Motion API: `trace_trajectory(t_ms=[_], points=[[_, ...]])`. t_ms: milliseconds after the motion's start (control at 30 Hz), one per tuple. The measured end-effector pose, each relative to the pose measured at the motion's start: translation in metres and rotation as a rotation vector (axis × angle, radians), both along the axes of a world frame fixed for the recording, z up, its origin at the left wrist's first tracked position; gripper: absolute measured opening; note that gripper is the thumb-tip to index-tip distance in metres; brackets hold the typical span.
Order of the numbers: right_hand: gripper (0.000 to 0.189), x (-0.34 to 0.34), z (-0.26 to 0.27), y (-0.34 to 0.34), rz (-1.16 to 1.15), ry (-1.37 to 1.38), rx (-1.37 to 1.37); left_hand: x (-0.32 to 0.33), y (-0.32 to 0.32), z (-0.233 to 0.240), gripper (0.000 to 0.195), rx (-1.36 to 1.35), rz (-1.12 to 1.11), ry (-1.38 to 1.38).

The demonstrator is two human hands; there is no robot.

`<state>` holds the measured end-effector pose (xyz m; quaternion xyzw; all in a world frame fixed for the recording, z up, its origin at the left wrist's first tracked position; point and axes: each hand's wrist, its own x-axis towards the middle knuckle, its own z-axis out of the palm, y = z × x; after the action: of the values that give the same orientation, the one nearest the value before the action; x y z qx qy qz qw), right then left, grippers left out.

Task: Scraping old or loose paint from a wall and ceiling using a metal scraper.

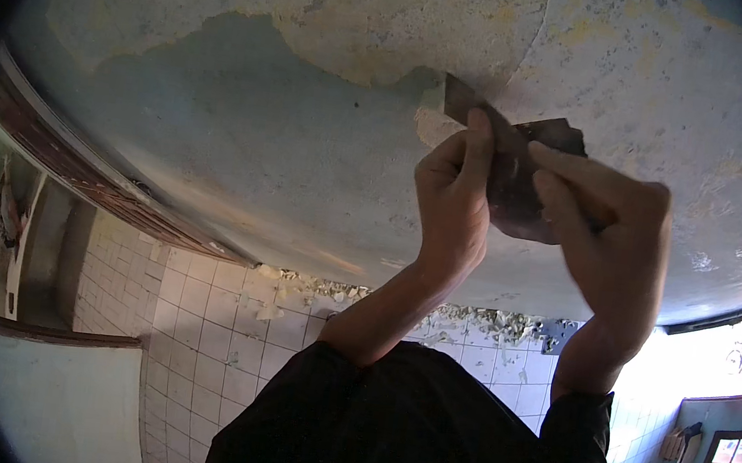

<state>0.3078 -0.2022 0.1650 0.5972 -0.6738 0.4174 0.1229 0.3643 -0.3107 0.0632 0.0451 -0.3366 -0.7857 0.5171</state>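
Observation:
Both my hands are raised before a wall point(242, 100) with patchy, peeling paint. Between thumb and fingers, my left hand point(452, 186) pinches a thin, dark metal scraper blade point(458, 99). Its squared end overlaps the ragged edge of the blue-grey paint, by a small bare patch point(432, 127). My right hand point(613, 218) grips a dark flat scraper point(557, 135), its fingers covering part of it. The two dark pieces overlap between my hands; whether they are joined cannot be told. A dark area below them may be shadow.
Paint flakes point(490, 327) litter the white tiled floor point(197, 308) along the wall's foot. A grey-blue plate point(558, 335) lies among them. At left are a wooden door frame point(107, 195) and a person point(3, 203) beyond it, blurred. A window point(729, 459) is at lower right.

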Motion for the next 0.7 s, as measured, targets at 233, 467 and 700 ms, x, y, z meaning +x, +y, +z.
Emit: trace_trajectory(t_ms=[233,467,700], points=[[0.021,-0.006,0.003,-0.003,0.027,-0.039,0.037,-0.001,0.001,-0.001,0.044,-0.014,-0.024,-0.021],[0.011,0.004,0.007,-0.007,0.036,-0.038,-0.023,0.011,-0.007,0.001,0.042,0.005,0.041,-0.003],[0.02,0.014,0.017,-0.022,0.082,0.103,0.059,0.015,-0.019,0.003,0.042,0.024,0.144,0.081]])
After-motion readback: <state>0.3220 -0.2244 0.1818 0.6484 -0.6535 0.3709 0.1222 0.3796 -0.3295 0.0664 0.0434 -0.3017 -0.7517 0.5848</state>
